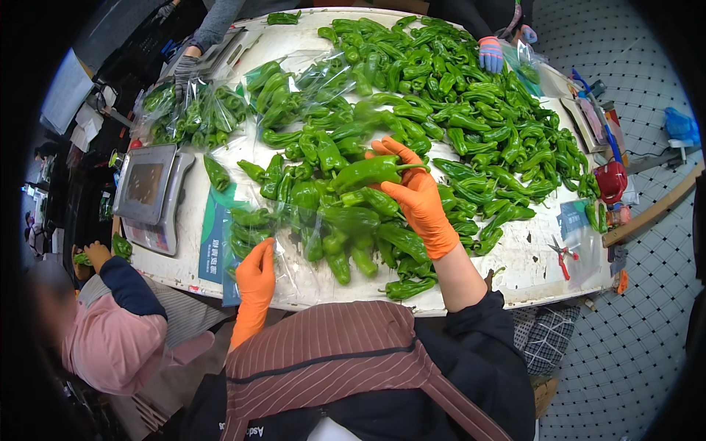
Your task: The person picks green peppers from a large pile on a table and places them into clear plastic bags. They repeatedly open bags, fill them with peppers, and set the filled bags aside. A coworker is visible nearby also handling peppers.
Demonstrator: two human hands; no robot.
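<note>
My right hand (420,204), in an orange glove, holds a long green pepper (364,172) above the other peppers. The pepper lies level, with its stem pointing right across my fingers. My gloved left hand (256,278) pinches the edge of a clear plastic bag (287,256) at the table's near side. Some peppers (248,229) show through the film of this bag; how many are inside I cannot tell. Loose peppers (350,220) lie between my two hands. Left of the bag is a blue-green printed panel (212,248) bearing writing.
A large pepper heap (436,71) covers the far side of the white table (529,270). Bagged peppers (201,113) and a scale (146,190) stand left. Red-handled shears (562,256) lie right. Co-workers' gloved hands (490,54) reach in across the table; another person (118,342) is at lower left.
</note>
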